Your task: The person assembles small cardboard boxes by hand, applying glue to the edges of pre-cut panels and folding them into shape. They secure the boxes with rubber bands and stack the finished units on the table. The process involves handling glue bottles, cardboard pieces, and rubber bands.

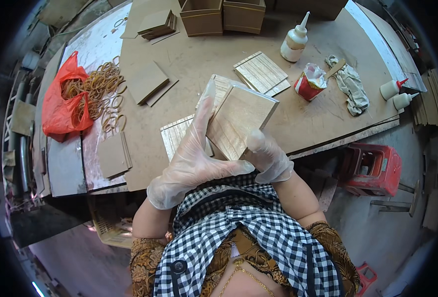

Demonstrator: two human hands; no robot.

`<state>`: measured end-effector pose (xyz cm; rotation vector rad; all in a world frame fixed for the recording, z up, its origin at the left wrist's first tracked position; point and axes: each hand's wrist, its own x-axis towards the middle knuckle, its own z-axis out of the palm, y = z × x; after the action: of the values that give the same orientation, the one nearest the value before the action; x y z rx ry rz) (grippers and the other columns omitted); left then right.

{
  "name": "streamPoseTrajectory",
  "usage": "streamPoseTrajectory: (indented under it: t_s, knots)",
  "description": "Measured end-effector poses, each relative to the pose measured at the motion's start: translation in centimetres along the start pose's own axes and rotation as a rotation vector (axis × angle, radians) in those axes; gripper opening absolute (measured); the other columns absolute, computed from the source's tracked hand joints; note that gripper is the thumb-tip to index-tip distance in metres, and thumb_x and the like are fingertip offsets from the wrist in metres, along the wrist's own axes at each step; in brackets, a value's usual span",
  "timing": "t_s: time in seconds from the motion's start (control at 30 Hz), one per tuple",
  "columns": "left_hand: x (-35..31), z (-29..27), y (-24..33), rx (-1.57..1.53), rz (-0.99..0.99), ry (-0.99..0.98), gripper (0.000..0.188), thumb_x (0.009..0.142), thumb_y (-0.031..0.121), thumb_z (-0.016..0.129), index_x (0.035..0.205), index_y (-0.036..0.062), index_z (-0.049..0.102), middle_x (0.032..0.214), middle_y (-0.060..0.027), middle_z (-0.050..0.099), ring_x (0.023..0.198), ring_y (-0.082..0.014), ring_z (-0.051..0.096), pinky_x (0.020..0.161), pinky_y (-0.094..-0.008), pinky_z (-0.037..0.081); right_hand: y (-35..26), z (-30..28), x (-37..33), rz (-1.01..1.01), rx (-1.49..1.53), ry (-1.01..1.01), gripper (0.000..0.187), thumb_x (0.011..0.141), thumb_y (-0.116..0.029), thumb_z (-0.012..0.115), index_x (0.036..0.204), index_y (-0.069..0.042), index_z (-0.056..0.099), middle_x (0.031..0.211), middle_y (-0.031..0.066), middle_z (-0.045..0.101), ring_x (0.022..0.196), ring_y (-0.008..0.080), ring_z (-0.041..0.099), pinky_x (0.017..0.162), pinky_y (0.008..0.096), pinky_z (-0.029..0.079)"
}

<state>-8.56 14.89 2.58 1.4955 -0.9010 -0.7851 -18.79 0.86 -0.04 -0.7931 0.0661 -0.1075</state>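
Note:
A square, shallow wooden box or panel assembly point(238, 119) with raised edges is tilted above the table in front of me. My right hand point(271, 156), in a clear thin glove, grips its lower right side, thumb on the edge and fingers partly hidden. Also gloved, my left hand point(191, 151) is spread wide beside the box's left edge, its fingers pointing away from me and its thumb stretched under the near corner. Whether the left fingers touch the box, I cannot tell. Wood-grain panels point(177, 133) lie under and beside the left hand; a further stack of panels point(262, 73) sits beyond the box.
Rubber bands point(102, 84) spill from a red plastic bag point(65, 109) at left. Brown board pieces point(152, 84) and boxes point(201, 20) stand farther back. A glue bottle point(294, 44), red cup point(309, 84), rag point(355, 91) and small bottles point(391, 89) are at right. A red stool point(375, 168) stands below.

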Motion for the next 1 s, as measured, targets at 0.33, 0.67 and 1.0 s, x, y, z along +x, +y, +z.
streamPoseTrajectory:
  t_s: [0.33, 0.67, 1.0]
  knots:
    - [-2.5, -0.7, -2.1, 0.031, 0.029, -0.002, 0.133, 0.057, 0.04, 0.095, 0.153, -0.0043, 0.014, 0.15, -0.0268, 0.031, 0.143, -0.0347, 0.031, 0.116, -0.0418, 0.028, -1.7, 2.9, -0.7, 0.145, -0.187, 0.077, 0.077, 0.071, -0.031, 0.084, 0.133, -0.002, 0.049, 0.122, 0.011, 0.059, 0.114, 0.0211, 0.058, 0.098, 0.0351, 0.047]
    - [-3.6, -1.9, -0.5, -0.354, -0.048, -0.003, 0.119, 0.069, 0.026, 0.085, 0.158, 0.0103, 0.008, 0.15, -0.0233, 0.032, 0.139, -0.0339, 0.037, 0.115, -0.0463, 0.028, 0.1, 1.7, -1.2, 0.1, -0.081, 0.016, 0.1, 0.071, -0.04, 0.082, 0.148, -0.001, 0.031, 0.14, 0.0145, 0.046, 0.132, 0.0266, 0.046, 0.11, 0.0406, 0.038]
    - [-5.8, -4.2, -2.8, -0.465, 0.17, 0.078, 0.132, 0.055, 0.023, 0.092, 0.159, 0.0172, 0.011, 0.158, -0.011, 0.024, 0.146, -0.029, 0.026, 0.118, -0.0445, 0.021, 2.1, -1.2, -1.2, -0.065, -0.005, 0.08, 0.092, 0.071, -0.033, 0.084, 0.144, 0.0, 0.038, 0.137, 0.0137, 0.052, 0.128, 0.0254, 0.052, 0.107, 0.0401, 0.043]
